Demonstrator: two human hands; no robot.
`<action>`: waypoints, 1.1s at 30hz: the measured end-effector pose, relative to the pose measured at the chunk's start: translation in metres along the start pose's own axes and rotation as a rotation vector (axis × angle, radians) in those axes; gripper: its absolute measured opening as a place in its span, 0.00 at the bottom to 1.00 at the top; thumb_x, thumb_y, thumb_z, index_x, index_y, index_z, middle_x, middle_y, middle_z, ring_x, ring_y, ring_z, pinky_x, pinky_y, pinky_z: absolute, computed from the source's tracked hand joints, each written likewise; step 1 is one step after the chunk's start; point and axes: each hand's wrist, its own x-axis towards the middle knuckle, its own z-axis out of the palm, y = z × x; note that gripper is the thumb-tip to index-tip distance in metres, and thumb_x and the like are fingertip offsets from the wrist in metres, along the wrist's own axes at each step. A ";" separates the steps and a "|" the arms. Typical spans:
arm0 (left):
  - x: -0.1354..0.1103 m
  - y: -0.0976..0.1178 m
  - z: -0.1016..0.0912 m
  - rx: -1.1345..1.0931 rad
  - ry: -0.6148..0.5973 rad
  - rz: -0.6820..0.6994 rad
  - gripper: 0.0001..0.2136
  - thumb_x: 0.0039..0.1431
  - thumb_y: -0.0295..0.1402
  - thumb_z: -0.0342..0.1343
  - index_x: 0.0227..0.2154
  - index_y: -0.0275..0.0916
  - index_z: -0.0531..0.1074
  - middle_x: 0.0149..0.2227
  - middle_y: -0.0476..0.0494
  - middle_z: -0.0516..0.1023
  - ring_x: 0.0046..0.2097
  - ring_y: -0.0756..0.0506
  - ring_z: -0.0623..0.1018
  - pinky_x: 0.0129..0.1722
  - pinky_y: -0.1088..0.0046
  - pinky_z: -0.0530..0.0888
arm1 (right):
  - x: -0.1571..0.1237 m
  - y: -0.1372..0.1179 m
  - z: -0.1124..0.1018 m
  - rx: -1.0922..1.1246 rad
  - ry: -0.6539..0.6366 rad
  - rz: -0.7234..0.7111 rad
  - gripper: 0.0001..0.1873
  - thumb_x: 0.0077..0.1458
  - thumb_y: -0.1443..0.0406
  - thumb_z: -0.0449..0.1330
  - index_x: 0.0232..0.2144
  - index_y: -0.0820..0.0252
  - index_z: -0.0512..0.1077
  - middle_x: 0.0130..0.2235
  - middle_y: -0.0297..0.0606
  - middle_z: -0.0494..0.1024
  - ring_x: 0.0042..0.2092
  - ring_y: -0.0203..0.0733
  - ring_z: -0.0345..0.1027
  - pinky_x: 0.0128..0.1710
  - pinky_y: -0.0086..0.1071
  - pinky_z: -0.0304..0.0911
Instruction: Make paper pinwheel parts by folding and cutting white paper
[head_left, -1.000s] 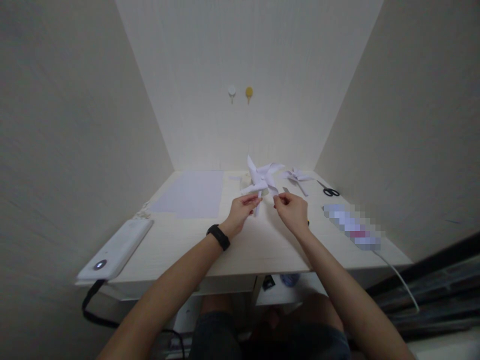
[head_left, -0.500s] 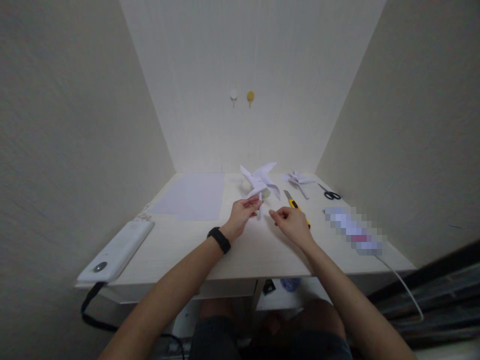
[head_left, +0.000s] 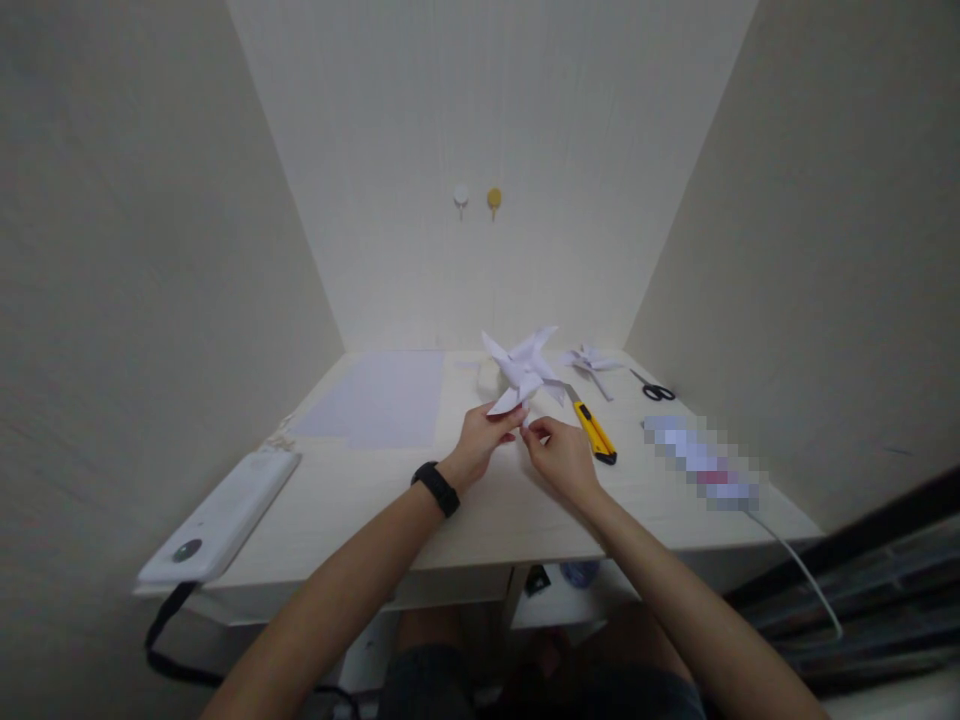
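A white paper pinwheel (head_left: pixel 523 370) is held up above the desk, its blades facing me. My left hand (head_left: pixel 486 440), with a black band on the wrist, is closed on its paper stick just under the blades. Close beside it, my right hand (head_left: pixel 559 455) pinches the lower part of the same stick (head_left: pixel 526 420); the fingers hide most of it. To the right of my right hand lies a yellow utility knife (head_left: pixel 594 430) with its blade out. Another white paper pinwheel (head_left: pixel 590 362) rests farther back on the desk.
White paper sheets (head_left: pixel 382 395) lie at the back left. A long white device (head_left: pixel 221 515) with a black cord sits at the left edge. Black-handled scissors (head_left: pixel 658 391) and a blurred-out item (head_left: pixel 701 465) with a white cable lie at right. Walls enclose three sides.
My right hand has moved left from beside the knife and taken hold of the pinwheel's stick. The pinwheel's blades have turned. The view has shifted slightly.
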 end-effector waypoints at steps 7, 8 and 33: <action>-0.001 0.005 0.000 -0.018 -0.010 -0.121 0.21 0.47 0.30 0.69 0.46 0.34 0.75 0.48 0.34 0.80 0.41 0.47 0.79 0.36 0.73 0.73 | 0.042 0.037 -0.023 -0.190 -0.055 0.106 0.12 0.59 0.59 0.56 0.33 0.58 0.77 0.38 0.42 0.84 0.41 0.46 0.77 0.38 0.32 0.62; -0.001 0.005 0.000 0.001 0.000 -0.139 0.19 0.49 0.29 0.68 0.46 0.34 0.75 0.46 0.34 0.80 0.39 0.48 0.79 0.35 0.73 0.72 | 0.054 0.046 -0.029 -0.250 -0.080 0.125 0.13 0.59 0.59 0.56 0.34 0.58 0.77 0.39 0.42 0.83 0.41 0.47 0.76 0.37 0.32 0.61; 0.003 0.006 0.000 0.129 0.007 -0.169 0.10 0.46 0.28 0.64 0.35 0.35 0.78 0.34 0.42 0.78 0.30 0.51 0.75 0.29 0.75 0.68 | 0.157 0.149 -0.009 -0.537 -0.239 0.359 0.20 0.60 0.65 0.54 0.51 0.71 0.74 0.50 0.62 0.77 0.51 0.55 0.75 0.45 0.37 0.67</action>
